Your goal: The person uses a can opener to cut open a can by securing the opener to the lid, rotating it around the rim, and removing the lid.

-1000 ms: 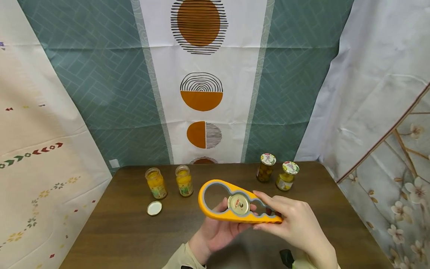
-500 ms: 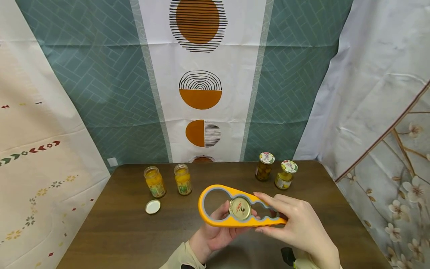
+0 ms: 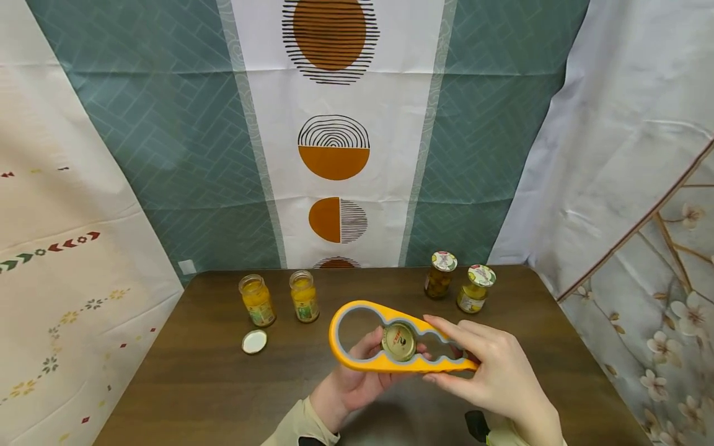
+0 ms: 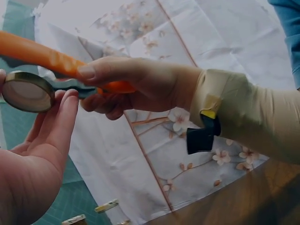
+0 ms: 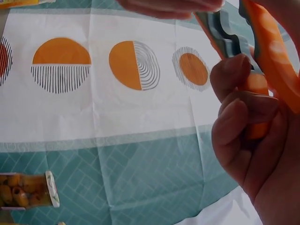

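Our right hand (image 3: 496, 368) is curled round the handle end of the orange opener (image 3: 409, 367), holding it up. Our left hand (image 3: 352, 389) is just under the opener, with thumb and fingertips a little bent, pinching the edge of the gold lid (image 3: 398, 342). From above, the lid shows in the opener's middle hole, but we can't tell how hard the opener bites it. The left wrist view shows the lid's underside with no jar on it, so we think the lid is off and needs to come out of the opener. That would call for the right hand to squeeze less while the left hand holds the lid, or it could drop.

The brown table (image 3: 195, 396) is below the opener. To the opener's left lies a loose lid (image 3: 254, 341), white side up. Past the opener, on its left, stand two open yellow jars (image 3: 305, 301). Past it on the right stand a dark jar (image 3: 437, 282) and a pale green jar (image 3: 473, 297), both with lids on. All four jars stand apart from the opener, so they don't seem in the way. Farthest past the opener hangs a green and white cloth (image 3: 385, 105).
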### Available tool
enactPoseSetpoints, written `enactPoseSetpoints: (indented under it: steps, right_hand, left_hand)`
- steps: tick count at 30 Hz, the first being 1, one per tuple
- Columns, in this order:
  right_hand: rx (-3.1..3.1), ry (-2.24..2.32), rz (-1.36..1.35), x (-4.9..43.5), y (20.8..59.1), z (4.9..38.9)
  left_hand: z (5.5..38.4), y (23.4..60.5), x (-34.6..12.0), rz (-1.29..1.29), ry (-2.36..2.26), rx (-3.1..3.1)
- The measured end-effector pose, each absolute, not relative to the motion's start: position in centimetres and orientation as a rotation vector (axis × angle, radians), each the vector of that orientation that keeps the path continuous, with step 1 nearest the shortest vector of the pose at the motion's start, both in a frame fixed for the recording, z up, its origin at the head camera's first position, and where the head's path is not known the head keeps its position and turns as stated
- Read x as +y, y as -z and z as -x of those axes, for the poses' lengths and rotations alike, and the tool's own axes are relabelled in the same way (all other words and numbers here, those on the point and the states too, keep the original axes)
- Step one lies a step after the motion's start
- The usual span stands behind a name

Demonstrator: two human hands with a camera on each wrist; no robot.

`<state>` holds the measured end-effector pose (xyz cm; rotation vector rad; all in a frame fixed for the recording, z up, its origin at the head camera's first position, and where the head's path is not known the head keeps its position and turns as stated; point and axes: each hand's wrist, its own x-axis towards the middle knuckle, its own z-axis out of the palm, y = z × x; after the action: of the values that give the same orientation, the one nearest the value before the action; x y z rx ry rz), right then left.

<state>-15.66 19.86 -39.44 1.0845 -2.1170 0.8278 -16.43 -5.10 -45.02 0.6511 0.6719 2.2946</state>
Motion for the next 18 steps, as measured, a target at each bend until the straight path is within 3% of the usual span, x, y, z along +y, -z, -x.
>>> enactPoseSetpoints:
  steps: [11,18]
  right_hand:
    - [-2.128,-0.96,-0.956,20.0,38.9,15.3]
    - [-2.145,-0.944,-0.837,20.4,38.7,15.3]
  left_hand:
    - [17.4,44.7,-7.5,-0.569,-2.403,0.893]
    - [18.6,46.2,-12.0,-0.486,-2.406,1.25]
